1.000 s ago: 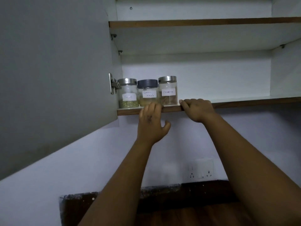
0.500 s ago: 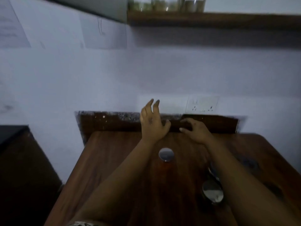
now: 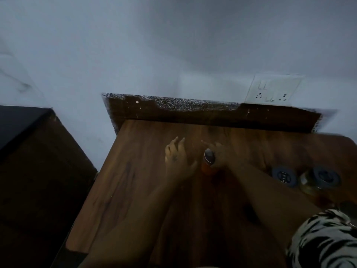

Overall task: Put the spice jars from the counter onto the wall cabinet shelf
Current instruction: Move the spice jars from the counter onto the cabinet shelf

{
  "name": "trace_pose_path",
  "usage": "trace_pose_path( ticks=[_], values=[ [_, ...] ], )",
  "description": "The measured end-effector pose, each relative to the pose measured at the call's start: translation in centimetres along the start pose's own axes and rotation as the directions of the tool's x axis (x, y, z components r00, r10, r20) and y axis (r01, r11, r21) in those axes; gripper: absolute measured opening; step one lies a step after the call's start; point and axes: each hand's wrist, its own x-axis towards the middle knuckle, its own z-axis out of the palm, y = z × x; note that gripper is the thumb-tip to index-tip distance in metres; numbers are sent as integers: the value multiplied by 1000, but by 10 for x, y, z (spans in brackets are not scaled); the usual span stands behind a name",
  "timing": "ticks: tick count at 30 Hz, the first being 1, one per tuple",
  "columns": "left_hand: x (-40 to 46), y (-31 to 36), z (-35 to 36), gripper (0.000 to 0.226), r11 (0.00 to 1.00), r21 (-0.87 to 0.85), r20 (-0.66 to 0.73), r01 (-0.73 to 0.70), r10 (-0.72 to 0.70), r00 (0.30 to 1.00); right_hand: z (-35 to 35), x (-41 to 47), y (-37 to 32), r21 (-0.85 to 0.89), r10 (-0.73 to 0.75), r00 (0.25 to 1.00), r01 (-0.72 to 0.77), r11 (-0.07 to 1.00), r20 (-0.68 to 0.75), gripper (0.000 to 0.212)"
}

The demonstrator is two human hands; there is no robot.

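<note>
A spice jar point(image 3: 208, 163) with a silver lid and orange-red contents stands near the middle of the wooden counter point(image 3: 135, 180). My right hand point(image 3: 220, 155) lies against the jar's right side, its fingers stretched past the lid; motion blur hides any grip. My left hand point(image 3: 177, 161) hovers just left of the jar, fingers spread, holding nothing. Two more jars stand at the right: one with a dark lid point(image 3: 284, 176), and a glass one with a dark lid point(image 3: 326, 177). The wall cabinet shelf is out of view.
A dark speckled backsplash point(image 3: 193, 111) runs along the counter's far edge, under a white wall socket point(image 3: 274, 89). A dark unit point(image 3: 23, 128) stands left of the counter, with a gap between them. My striped sleeve point(image 3: 324, 238) fills the bottom right.
My view dropped from the cabinet shelf with its three jars to the counter. Both hands came down from the shelf edge and now flank the silver-lidded jar.
</note>
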Motion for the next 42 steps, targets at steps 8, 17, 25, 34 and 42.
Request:
trace_pose_path(
  ticks=[8,17,25,34,42],
  values=[
    [-14,-37,12,98,989,120,95,91,-103,990,-11,-3,9,291,51,998,-41,956,-30,82],
    [1,20,13,123,954,-301,106,-14,49,993,-94,-43,-2,625,240,911,24,780,-334,71],
    [22,43,-8,94,902,-403,4,-151,167,986,-125,-60,-4,680,332,862,19,733,-382,73],
    [36,71,-43,87,571,-805,280,160,130,951,-145,-79,-13,933,134,946,255,252,-294,45],
    [37,86,-50,91,463,-857,354,226,212,911,-157,-77,-13,956,45,962,260,138,-268,39]
  ],
)
